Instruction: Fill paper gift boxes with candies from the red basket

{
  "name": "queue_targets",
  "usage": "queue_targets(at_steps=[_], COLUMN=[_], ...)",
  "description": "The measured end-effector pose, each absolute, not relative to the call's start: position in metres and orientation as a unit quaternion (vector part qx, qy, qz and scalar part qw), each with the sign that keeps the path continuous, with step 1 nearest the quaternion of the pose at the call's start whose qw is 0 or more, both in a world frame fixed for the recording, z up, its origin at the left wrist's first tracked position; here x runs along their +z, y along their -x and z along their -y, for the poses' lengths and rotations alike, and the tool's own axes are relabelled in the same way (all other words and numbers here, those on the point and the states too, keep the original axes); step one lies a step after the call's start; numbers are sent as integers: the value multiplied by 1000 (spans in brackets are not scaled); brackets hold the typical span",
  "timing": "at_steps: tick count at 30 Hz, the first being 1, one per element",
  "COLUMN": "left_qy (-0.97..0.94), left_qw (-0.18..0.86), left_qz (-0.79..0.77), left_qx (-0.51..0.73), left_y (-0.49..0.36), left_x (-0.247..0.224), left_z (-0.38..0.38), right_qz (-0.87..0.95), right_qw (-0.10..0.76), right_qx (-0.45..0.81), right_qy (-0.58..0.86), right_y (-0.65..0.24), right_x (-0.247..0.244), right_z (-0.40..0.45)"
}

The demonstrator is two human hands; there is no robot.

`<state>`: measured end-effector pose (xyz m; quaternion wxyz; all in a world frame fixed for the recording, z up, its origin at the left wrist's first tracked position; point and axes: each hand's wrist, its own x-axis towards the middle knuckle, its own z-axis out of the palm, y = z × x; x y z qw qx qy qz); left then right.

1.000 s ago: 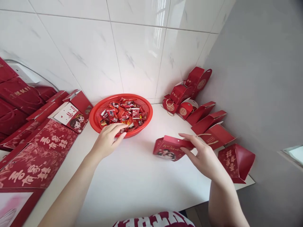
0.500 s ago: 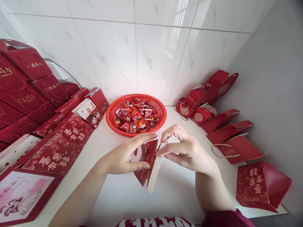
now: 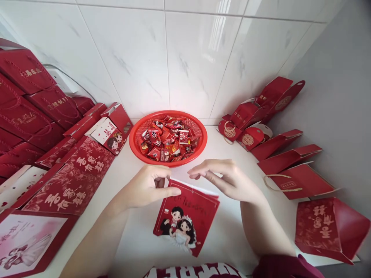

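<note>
A red paper gift bag, nearly flat and printed with a cartoon bride and groom, is tilted in front of me. My left hand pinches its upper left corner, thumb on the printed face and fingers behind. Just past the bag's upper edge hovers my right hand, its fingers stretched toward the left with nothing in them. A pale strip shows along the bag's top edge. Beyond both hands stands a red plastic basket holding several wrapped candies.
Stacked red gift boxes with cord handles fill the left side, with printed red boxes in front. Along the right wall stand small red boxes and red paper bags. An open red box sits near the right edge.
The bag has turned from edge-on to show its printed face to me. My right hand has let go of it and moved slightly right. My left hand now grips the corner.
</note>
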<state>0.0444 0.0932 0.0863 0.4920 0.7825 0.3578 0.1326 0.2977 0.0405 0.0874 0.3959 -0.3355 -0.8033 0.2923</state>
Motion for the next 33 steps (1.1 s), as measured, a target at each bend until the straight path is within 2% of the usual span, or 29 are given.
queue_targets(at_steps=[5,9,14,22,27,30,33], left_qy=[-736,-770,-802,-837,-854,-842,-858], left_qw=[506,451,417,336,309,330,277], left_qz=[-430,-431,-411,-425,-413,-416,-408], left_qx=[134,136,119,77,63,97,147], left_y=[-42,-42,-45,-45,-44,-45,-48], left_x=[86,83,82,81,78,76,77], left_z=[-95,-99,-98,-98,-102,-101,-94], right_qz=[765,767,791,824,804,814,836], right_qw=[398,357,296,283,266,270,262], right_qx=[280,277,278,203,215,198,155], right_qy=[423,455,457,448,486,475,456], right_y=[-302,-295,-288,-280,-279,-278,-277], right_x=[90,82,69,65,64,63,62], right_z=[-39,-43,-48,-47,-46,-46,-47])
